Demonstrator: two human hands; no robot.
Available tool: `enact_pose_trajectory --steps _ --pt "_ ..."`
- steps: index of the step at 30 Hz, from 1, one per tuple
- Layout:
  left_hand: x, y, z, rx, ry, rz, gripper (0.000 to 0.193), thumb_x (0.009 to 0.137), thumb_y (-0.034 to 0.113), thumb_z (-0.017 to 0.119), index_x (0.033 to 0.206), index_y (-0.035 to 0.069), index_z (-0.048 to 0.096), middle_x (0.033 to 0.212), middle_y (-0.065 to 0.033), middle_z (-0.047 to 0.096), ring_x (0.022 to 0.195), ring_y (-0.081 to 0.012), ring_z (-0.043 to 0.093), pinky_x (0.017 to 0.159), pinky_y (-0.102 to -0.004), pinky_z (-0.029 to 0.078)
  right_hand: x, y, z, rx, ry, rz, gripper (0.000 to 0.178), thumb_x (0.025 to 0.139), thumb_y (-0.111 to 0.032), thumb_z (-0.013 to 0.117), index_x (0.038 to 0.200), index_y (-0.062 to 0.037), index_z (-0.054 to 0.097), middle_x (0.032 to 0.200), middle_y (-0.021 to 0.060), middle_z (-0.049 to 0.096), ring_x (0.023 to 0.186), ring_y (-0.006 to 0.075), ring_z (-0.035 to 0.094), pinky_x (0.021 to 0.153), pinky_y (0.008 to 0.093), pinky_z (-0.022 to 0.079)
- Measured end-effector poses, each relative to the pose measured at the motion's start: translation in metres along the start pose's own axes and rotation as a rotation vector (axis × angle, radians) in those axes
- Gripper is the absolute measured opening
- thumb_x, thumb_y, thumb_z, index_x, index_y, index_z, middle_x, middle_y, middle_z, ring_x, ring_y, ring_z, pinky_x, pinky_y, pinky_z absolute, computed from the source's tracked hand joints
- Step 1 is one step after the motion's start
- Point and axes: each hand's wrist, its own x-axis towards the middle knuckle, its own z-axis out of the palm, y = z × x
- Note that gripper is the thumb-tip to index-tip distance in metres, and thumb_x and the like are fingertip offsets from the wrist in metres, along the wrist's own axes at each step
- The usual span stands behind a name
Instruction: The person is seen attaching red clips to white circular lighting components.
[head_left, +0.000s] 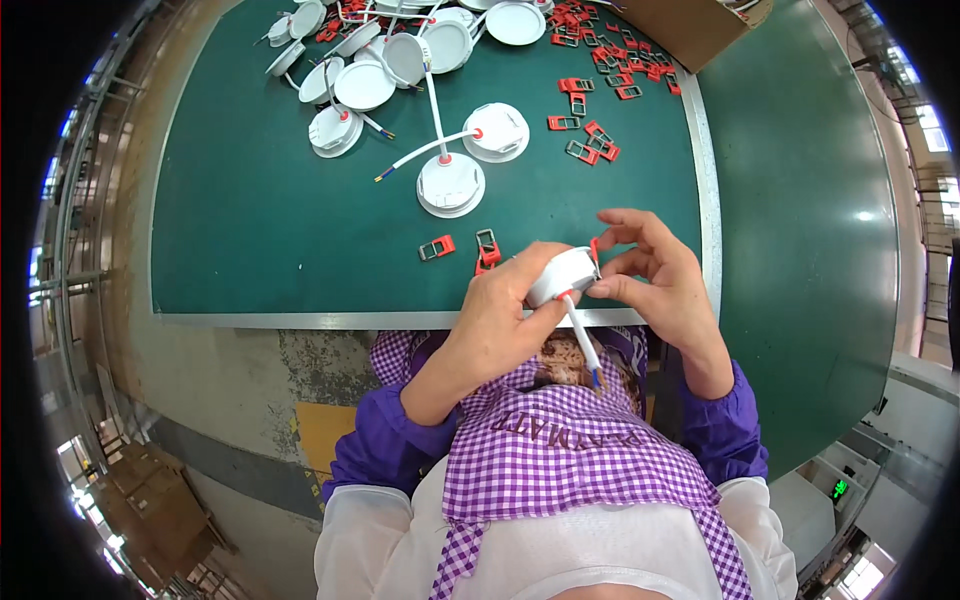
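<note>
A round white downlight (pixel 562 276) with a short white cable is gripped in my left hand (pixel 508 300), its back toward me and the cable hanging over the table's front edge. At the light's right side, my right hand (pixel 655 285) pinches a small red spring clip (pixel 595 250) against the housing; the fingers partly hide it. Just left of my hands lie loose red-and-metal clips (pixel 437 248), one partly behind my left hand. Farther back, two more downlights (pixel 450 187) rest with their backs up and cables stretched out.
Many white downlights (pixel 365 86) are heaped at the far left of the green table (pixel 250 230). Red clips (pixel 620 70) lie scattered at the far right, beside a cardboard box (pixel 695 30). A second green surface (pixel 800 250) adjoins on the right.
</note>
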Motion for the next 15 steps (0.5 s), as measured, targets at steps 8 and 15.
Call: enact_pose_trajectory --steps 8,15 --pt "-0.009 0.005 0.006 -0.054 0.003 -0.019 0.032 0.088 0.002 0.065 0.119 0.000 0.059 0.098 -0.0071 0.065 0.090 -0.0104 0.062 0.077 -0.0267 0.052 -0.004 -0.002 -0.002 -0.074 -0.058 -0.046 0.043 0.084 -0.001 0.072 0.124 0.0035 0.058 0.105 0.0130 0.069 0.088 0.0147 0.070 0.075 0.0271 0.055" --pt "0.000 -0.013 0.004 -0.252 -0.077 -0.106 0.049 0.087 0.007 0.071 0.132 0.001 0.052 0.112 -0.0061 0.063 0.102 -0.0124 0.061 0.084 -0.0272 0.050 0.020 0.003 -0.014 -0.128 -0.214 0.024 0.037 0.086 -0.002 0.070 0.121 0.0051 0.058 0.104 0.0110 0.068 0.086 0.0120 0.065 0.074 0.0254 0.053"
